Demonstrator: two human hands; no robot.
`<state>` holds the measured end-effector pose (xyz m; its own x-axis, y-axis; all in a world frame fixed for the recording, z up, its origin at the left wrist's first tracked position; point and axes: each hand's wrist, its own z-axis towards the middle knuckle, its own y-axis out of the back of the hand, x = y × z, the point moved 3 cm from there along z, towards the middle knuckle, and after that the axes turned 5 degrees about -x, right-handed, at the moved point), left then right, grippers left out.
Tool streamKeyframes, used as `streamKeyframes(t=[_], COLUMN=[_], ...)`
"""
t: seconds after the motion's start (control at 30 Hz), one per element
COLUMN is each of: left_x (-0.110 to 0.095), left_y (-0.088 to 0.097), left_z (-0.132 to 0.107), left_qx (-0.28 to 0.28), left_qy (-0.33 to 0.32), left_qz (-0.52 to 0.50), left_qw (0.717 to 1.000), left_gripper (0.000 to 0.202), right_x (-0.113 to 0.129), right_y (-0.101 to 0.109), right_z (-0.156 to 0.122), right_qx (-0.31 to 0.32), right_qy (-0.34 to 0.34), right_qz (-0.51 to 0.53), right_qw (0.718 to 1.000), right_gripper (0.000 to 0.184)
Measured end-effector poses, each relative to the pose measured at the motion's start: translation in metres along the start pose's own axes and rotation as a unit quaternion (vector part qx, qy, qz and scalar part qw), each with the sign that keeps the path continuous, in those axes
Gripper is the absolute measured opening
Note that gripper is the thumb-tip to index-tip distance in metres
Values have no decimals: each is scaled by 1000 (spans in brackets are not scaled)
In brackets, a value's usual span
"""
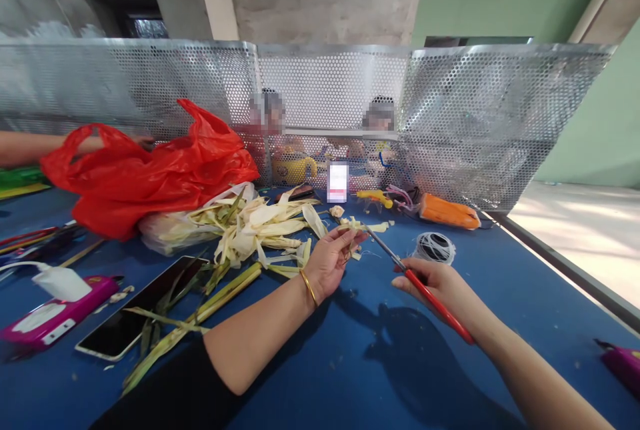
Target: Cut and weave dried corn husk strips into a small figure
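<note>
My left hand (334,258), a gold bangle on its wrist, pinches a small pale leaf piece (356,225) over the blue table (350,363). My right hand (440,287) grips red-handled scissors (419,287), and their metal blades reach up and left to the leaf piece at my left fingertips. A pile of pale dried leaf strips (255,223) lies just left of my left hand. Green stalks (200,313) run under my left forearm.
A red plastic bag (150,173) sits at the back left. A dark phone (140,310) and a pink device with a white charger (55,303) lie at the left. A spool of thread (434,247), an orange tool (447,212) and a perforated metal screen (475,117) stand beyond.
</note>
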<state>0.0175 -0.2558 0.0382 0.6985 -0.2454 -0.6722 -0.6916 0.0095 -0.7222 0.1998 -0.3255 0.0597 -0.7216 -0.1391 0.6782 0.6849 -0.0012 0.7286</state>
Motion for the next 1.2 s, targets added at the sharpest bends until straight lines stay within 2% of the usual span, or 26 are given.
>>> streamKeyframes(t=[0.33,0.43,0.53,0.63,0.77,0.9,1.07,1.2], left_x=[1,0,-5,-9,-9,-5,2,3], left_y=[3,4,3,0,-7,-11,-15,-16], left_z=[3,3,2,-1,-8,-15,-23,-27], left_qx=[-2,-14,-11,21,37,23,48,45], left_qy=[1,13,9,-12,-35,-35,-3,15], left_qz=[3,5,15,41,77,78,94,101], left_qw=[1000,1000,1000,999,996,996,994,994], left_gripper=[8,8,12,17,25,29,27,28], right_x=[-1,2,2,-1,-3,4,10,9], right_y=[-2,2,2,-8,-23,-22,-17,-11], right_z=[1,1,2,2,-3,-11,-14,-10], right_qx=[-6,-30,-47,-13,30,35,26,-3], right_qy=[15,12,3,32,84,100,50,3], right_qz=[-13,-69,-218,-335,-368,-400,-431,-445], right_qw=[1000,997,975,942,926,910,901,895], right_gripper=[38,39,37,33,25,16,30,35])
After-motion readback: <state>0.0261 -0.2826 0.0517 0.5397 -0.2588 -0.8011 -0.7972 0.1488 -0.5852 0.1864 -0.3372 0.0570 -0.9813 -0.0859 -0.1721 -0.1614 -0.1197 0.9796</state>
